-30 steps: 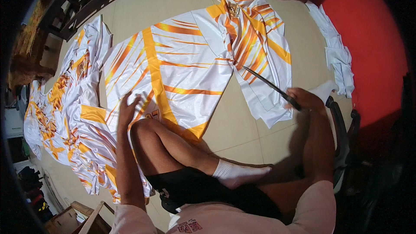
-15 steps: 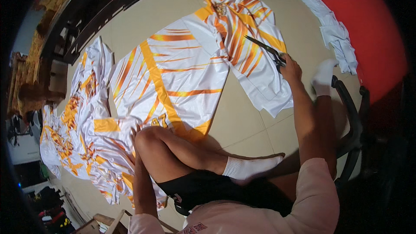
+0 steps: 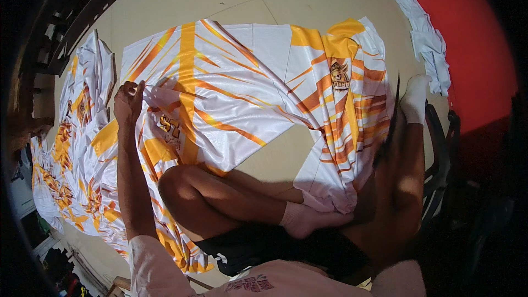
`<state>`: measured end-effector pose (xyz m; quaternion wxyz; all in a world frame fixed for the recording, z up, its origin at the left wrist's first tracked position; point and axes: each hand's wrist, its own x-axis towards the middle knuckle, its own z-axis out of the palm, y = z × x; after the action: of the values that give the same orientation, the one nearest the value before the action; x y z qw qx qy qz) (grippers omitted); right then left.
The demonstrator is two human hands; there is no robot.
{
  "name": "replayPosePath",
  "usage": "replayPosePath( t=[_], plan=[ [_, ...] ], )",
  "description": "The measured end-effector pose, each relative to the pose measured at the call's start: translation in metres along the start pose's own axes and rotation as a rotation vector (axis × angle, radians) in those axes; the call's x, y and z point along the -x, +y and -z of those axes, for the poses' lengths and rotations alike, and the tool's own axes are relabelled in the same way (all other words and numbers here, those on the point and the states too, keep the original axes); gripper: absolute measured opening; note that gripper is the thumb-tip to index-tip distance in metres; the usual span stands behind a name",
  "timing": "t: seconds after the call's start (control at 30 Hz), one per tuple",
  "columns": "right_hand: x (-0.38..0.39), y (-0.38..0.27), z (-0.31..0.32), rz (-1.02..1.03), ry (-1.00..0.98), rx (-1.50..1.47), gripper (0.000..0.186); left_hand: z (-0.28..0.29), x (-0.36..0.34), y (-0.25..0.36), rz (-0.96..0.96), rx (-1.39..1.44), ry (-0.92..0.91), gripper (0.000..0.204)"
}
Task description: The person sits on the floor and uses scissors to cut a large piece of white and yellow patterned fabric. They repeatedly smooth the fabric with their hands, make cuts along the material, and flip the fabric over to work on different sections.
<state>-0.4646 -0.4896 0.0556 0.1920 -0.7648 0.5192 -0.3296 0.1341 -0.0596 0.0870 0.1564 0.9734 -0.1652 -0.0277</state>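
A wide sheet of white fabric (image 3: 236, 99) printed with orange and yellow streaks lies on the floor before my crossed legs. My left hand (image 3: 128, 103) reaches over its left part, fingers closed on a lifted edge of the cloth. A yellow band runs down the sheet near that hand, beside a printed number patch. At the right, the cloth is bunched in folds around a printed crest. Dark scissors (image 3: 394, 115) point upward beside those folds. My right hand (image 3: 386, 168) holds them low in deep shadow, its fingers barely visible.
More orange-and-white fabric (image 3: 77, 170) lies crumpled in a heap at the left. White cloth (image 3: 423, 38) rests along a red surface (image 3: 467, 33) at the far right. Dark chair legs (image 3: 440, 154) stand beside my right foot. Dark furniture lines the upper left.
My left hand has moved from beside my knee up and left, taking hold of the fabric's edge. My right hand has drawn back toward me with the scissors. The right part of the fabric is now bunched closer.
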Motion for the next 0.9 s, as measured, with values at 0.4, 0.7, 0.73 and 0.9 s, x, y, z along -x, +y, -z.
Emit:
replayPosePath(
  t=[0.4,0.7,0.73,0.9],
  plan=[
    [-0.189,-0.056,-0.229,0.411,-0.232,0.069,0.025,-0.133,-0.133,-0.021,-0.334,-0.384,-0.092,0.069],
    [-0.321,0.096,-0.188,0.242,-0.15,0.875,0.058,-0.109,-0.195,0.139,-0.508,0.219,0.042,0.047],
    [-0.308,0.097,-0.174,0.13,-0.162,0.826,0.058,-0.103,-0.154,0.159,-0.348,0.448,0.157,0.045],
    [-0.166,0.071,-0.136,-0.301,-0.2,-0.556,0.057,-0.031,0.118,0.162,0.34,1.311,0.018,0.029]
  ],
)
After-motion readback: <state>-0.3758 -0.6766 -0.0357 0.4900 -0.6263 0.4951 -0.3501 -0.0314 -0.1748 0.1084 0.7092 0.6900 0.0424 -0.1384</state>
